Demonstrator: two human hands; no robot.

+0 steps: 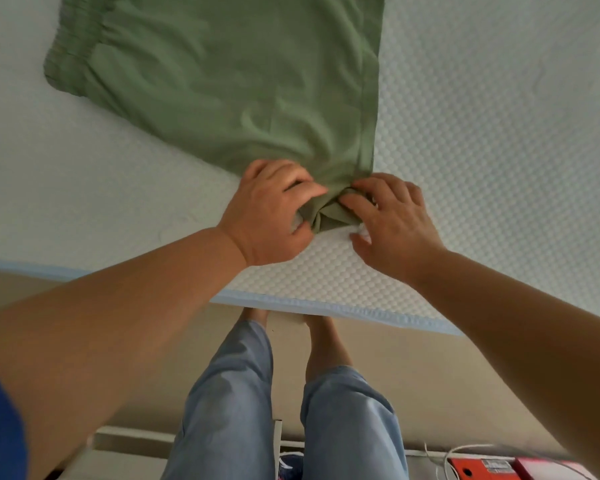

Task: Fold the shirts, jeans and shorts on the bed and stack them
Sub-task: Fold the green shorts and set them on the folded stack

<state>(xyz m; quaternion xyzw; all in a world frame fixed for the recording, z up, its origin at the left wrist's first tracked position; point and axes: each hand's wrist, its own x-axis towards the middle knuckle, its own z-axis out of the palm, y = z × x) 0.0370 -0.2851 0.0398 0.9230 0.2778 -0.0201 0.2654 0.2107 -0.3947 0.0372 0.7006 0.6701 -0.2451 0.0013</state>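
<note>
A pair of green shorts (222, 84) lies spread on the white quilted bed (499, 150), its elastic waistband at the far left and its hem towards me. My left hand (271, 213) grips the bunched near corner of the shorts, fingers curled into the fabric. My right hand (392, 220) pinches the same bunched corner from the right side, thumb below it on the bed. Both hands meet at that corner, close to the bed's near edge. No other clothes show.
The bed's near edge has pale blue piping (326, 308). Below it stand my legs in light blue trousers (236, 403) on a beige floor. Orange and red folders (492, 469) and a white cord lie on the floor at the bottom right.
</note>
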